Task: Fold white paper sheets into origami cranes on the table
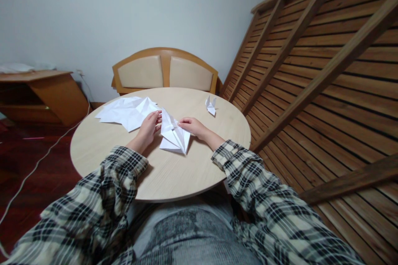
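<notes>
A partly folded sheet of white paper (175,136) lies in front of me, with creases fanning out to a point near its lower right corner. My left hand (150,127) is at its upper left edge, fingers curled against the paper. From the right, my right hand (193,126) pinches the paper's upper right side between thumb and fingers. Left of the folded piece lie several creased white sheets (126,112), overlapping one another. A small folded paper figure with two upright points (211,106) stands toward the back right of the table.
The round pale wooden table (102,149) carries all the paper. Behind it is a cushioned headboard (164,70) against the wall. Slatted wooden boards (311,74) lean at the right. A low brown cabinet (59,95) and a white cable (40,159) are at the left.
</notes>
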Demonstrator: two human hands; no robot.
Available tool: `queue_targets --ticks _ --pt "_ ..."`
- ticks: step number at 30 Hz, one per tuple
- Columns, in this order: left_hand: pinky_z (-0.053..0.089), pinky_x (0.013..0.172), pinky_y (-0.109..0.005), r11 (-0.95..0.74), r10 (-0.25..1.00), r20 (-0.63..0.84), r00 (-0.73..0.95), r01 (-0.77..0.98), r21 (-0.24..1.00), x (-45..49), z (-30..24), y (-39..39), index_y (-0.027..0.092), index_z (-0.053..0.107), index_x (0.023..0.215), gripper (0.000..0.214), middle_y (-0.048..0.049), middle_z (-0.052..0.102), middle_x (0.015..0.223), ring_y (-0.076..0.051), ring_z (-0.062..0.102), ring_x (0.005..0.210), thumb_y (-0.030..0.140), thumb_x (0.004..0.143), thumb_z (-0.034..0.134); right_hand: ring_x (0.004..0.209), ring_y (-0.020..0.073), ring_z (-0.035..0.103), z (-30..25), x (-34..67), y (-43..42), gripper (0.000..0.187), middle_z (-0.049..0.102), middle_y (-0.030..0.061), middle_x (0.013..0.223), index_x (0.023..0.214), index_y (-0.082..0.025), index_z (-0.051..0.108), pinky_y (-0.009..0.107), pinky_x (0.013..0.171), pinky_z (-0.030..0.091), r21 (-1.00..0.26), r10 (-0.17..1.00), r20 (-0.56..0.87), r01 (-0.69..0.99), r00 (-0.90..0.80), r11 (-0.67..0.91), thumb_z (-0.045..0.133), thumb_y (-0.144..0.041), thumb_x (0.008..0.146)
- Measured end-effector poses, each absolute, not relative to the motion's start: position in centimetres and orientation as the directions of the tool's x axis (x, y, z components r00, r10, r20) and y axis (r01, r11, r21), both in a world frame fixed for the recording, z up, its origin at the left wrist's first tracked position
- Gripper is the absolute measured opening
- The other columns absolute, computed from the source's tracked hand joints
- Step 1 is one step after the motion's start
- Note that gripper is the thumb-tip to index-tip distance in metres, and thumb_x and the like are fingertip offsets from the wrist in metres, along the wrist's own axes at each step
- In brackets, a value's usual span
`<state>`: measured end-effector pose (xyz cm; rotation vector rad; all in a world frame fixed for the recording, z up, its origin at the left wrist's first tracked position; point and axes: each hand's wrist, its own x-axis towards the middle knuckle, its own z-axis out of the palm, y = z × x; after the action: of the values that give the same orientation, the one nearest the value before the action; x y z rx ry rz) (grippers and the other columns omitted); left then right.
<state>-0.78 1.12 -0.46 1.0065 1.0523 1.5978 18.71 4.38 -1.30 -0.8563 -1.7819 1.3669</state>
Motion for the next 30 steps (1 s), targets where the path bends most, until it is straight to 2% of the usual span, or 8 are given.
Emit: queue_targets --ticks 3,6,9,14,19,25,30 --pt "0.041 0.057 -0.026 -0.164 0.968 0.128 -0.216 -0.155 0.974 -0.5 -0.8 1.0 0.018 0.063 0.077 0.02 -0.0044 0.059 0.078 -0.015 0.051 0.068 0.038 0.081 0.063 0.061 0.0097 0.047 -1.4 18.8 4.5 0.011 0.059 0.0 0.072 0.079 -0.013 0.065 0.024 0.056 0.032 -0.97 0.841 0.18 0.053 -0.51 0.239 0.066 -0.024 0.079" --pt "0.041 0.058 -0.028 -0.192 0.966 0.178 -0.187 -0.06 0.98 -0.4 -1.0 0.7 0.018 0.065 0.078 0.019 -0.0039 0.061 0.077 -0.016 0.052 0.067 0.038 0.079 0.065 0.062 0.0098 0.047 -1.3 18.8 4.5 0.01 0.059 0.0 0.073 0.079 -0.014 0.065 0.024 0.056 0.033 -0.97 0.847 0.183 0.051 -0.499 0.239 0.067 -0.023 0.078" --pt "0.037 0.054 -0.027 -0.218 0.962 0.215 -0.169 0.001 0.976 -0.4 -0.9 0.4 0.018 0.065 0.077 0.019 -0.0019 0.058 0.07 -0.014 0.048 0.06 0.036 0.075 0.068 0.061 0.0098 0.046 -1.1 18.9 4.2 0.009 0.058 -0.0003 0.071 0.079 -0.014 0.064 0.024 0.056 0.033 -0.976 0.838 0.145 0.065 -0.526 0.21 0.067 -0.021 0.077" --pt "0.028 0.047 -0.027 -0.181 0.981 0.185 -0.06 0.067 0.981 -0.1 -0.7 0.0 0.016 0.064 0.073 0.021 0.0004 0.051 0.057 -0.012 0.039 0.05 0.037 0.074 0.068 0.062 0.0097 0.048 -1.1 19.0 3.9 0.014 0.054 -0.0011 0.071 0.081 -0.014 0.063 0.024 0.058 0.036 -0.986 0.801 0.121 0.024 -0.586 0.166 0.067 -0.028 0.08" --pt "0.03 0.05 -0.026 -0.226 0.974 0.219 0.064 0.146 0.963 0.2 -0.7 -0.4 0.015 0.066 0.075 0.027 -0.0019 0.057 0.063 -0.013 0.044 0.054 0.042 0.072 0.069 0.065 0.0104 0.05 -1.3 18.9 4.2 0.021 0.055 -0.0001 0.073 0.08 -0.015 0.062 0.025 0.062 0.04 -0.987 0.781 0.121 0.01 -0.613 0.16 0.068 -0.035 0.079" --pt "0.031 0.051 -0.027 -0.271 0.963 0.26 0.078 0.243 0.931 0.2 -0.7 -0.3 0.015 0.067 0.074 0.031 -0.0011 0.056 0.062 -0.013 0.043 0.055 0.046 0.075 0.063 0.062 0.0108 0.048 -1.8 19.0 4.7 0.029 0.055 -0.0007 0.071 0.078 -0.015 0.063 0.026 0.059 0.037 -0.969 0.8 0.164 0.059 -0.577 0.241 0.071 -0.043 0.075" --pt "0.031 0.051 -0.026 -0.3 0.954 0.289 0.08 0.303 0.904 -0.1 -1.1 -0.1 0.016 0.065 0.069 0.039 -0.0009 0.054 0.06 -0.013 0.042 0.054 0.053 0.079 0.059 0.063 0.0111 0.048 -2.1 19.1 5.0 0.027 0.055 -0.0007 0.07 0.077 -0.015 0.062 0.026 0.061 0.037 -0.956 0.787 0.194 0.067 -0.585 0.286 0.07 -0.041 0.075"
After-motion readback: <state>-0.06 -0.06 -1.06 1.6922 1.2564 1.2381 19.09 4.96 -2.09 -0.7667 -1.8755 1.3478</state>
